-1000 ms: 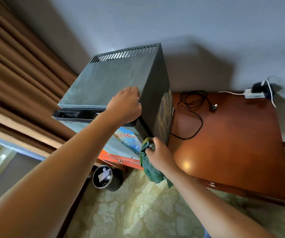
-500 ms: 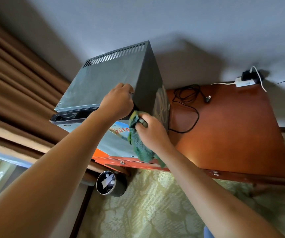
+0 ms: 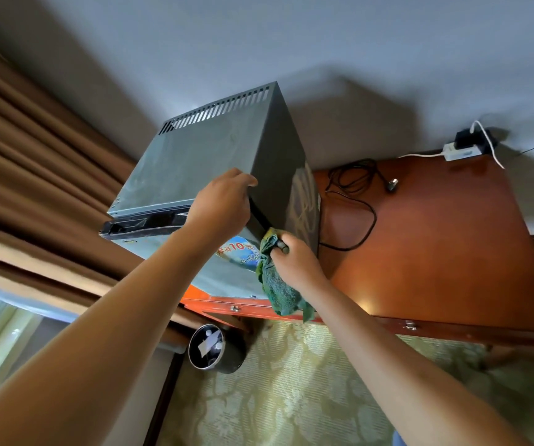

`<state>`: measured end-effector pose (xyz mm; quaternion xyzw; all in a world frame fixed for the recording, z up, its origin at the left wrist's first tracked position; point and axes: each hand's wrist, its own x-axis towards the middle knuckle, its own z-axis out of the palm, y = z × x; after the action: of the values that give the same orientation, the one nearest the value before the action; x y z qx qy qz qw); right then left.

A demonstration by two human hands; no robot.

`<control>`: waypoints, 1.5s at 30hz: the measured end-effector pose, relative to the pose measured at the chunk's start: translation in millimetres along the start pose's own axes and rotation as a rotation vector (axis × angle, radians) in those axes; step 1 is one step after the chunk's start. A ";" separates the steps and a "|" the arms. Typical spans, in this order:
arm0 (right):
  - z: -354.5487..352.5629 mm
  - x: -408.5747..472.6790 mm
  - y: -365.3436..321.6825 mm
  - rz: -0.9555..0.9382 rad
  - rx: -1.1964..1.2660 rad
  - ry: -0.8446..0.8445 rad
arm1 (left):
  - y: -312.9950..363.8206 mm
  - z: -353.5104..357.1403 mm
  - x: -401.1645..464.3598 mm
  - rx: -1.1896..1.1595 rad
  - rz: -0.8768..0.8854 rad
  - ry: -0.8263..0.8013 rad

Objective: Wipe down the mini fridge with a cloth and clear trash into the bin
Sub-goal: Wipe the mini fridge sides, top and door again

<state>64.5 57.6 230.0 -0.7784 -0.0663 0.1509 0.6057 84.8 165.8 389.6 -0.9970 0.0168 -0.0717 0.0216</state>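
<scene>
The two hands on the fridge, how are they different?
The right hand grips a green cloth at the mini fridge front corner; the left hand holds no cloth. The left hand sits higher, on the fridge's top edge; the right hand is lower. Both are bare and touch the fridge.
</scene>
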 end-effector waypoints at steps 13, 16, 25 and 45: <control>-0.8 23.7 80.2 0.192 0.227 -0.070 | 36.4 69.9 15.6 0.266 0.171 -0.164; -8.3 46.8 52.0 -0.023 0.287 0.027 | 37.2 71.2 30.2 0.299 0.154 -0.169; -3.9 60.2 88.5 0.243 0.040 -0.079 | 37.5 74.6 44.8 0.343 0.093 -0.267; -17.7 98.7 25.3 -0.081 0.248 0.016 | 50.2 67.1 51.9 0.633 0.249 -0.284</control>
<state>161.4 62.9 194.2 -0.6953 -0.0735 0.1273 0.7036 144.2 116.5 328.4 -0.9313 0.1116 0.0688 0.3398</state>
